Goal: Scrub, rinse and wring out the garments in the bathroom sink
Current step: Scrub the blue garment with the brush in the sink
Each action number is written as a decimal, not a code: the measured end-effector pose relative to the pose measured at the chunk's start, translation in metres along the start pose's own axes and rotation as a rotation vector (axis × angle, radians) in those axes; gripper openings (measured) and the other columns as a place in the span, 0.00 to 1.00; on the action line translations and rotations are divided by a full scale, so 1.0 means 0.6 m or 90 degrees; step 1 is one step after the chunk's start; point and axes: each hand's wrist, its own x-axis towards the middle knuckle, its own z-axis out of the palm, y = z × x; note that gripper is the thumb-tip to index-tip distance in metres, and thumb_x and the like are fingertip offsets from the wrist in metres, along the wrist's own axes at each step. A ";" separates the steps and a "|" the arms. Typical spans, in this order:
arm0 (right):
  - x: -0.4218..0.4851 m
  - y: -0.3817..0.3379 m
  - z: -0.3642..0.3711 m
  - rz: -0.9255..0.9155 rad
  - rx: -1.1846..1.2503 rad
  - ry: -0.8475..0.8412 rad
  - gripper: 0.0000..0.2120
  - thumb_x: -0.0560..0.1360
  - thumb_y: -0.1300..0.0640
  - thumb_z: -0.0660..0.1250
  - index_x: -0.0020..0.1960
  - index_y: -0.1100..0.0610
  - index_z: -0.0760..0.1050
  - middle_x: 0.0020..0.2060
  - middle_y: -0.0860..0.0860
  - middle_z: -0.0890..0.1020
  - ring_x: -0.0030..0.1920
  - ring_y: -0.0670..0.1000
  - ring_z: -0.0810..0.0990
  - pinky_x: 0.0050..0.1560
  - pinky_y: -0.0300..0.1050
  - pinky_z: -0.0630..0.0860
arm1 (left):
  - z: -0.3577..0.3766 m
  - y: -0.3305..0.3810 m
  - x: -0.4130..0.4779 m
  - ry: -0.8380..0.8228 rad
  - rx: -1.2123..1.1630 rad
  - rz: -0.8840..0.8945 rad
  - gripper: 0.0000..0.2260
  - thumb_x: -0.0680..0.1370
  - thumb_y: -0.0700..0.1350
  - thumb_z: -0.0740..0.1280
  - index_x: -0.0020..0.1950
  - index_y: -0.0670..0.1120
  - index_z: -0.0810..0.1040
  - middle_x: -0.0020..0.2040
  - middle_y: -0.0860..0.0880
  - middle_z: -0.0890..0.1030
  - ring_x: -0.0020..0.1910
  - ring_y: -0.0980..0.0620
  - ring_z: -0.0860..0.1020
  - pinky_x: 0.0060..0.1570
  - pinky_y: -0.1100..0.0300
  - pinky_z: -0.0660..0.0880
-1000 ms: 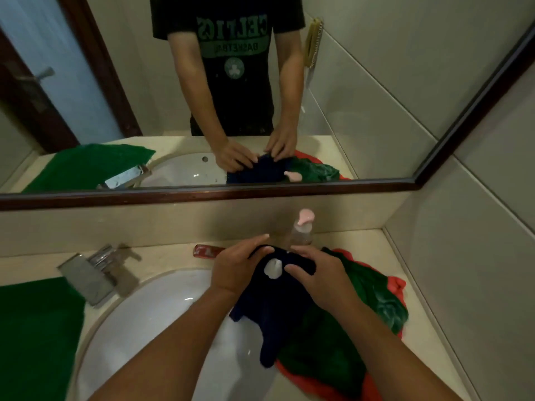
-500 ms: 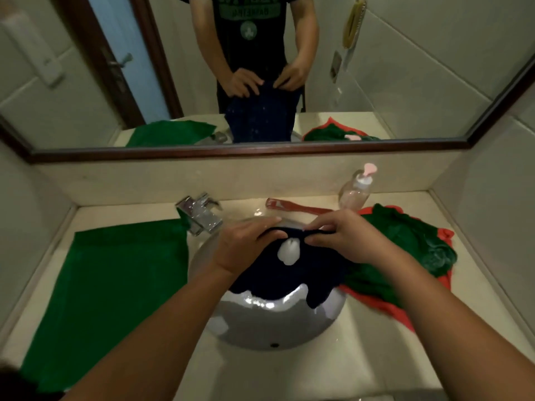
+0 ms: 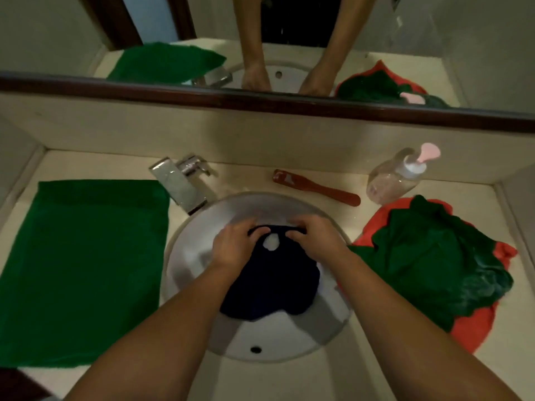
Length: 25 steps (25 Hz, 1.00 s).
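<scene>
Left hand [image 3: 236, 243] and right hand [image 3: 314, 240], fingers curled, both pinch the top edge of the navy garment [image 3: 272, 285], which drapes down into the sink [image 3: 278, 340]; white foam [image 3: 270, 243] sits on it between the hands. Tabletop [image 3: 252, 175]: towel [image 3: 84, 270] left of sink, green garment [image 3: 434, 261] on red garment [image 3: 474, 325] right, bottle [image 3: 393, 180] and brush [image 3: 315, 190] behind

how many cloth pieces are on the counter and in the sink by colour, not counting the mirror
green: 2, the flat towel and the crumpled garment
navy: 1, the navy garment in the sink
red: 1, the red cloth under the crumpled garment
total: 4
</scene>
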 end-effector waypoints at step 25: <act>-0.021 0.111 0.191 0.114 0.113 0.194 0.20 0.83 0.58 0.64 0.74 0.48 0.71 0.57 0.56 0.81 0.56 0.58 0.80 0.49 0.41 0.70 | 0.190 -0.127 0.045 -0.299 0.126 0.202 0.29 0.85 0.58 0.53 0.83 0.49 0.52 0.83 0.50 0.51 0.81 0.49 0.51 0.80 0.53 0.46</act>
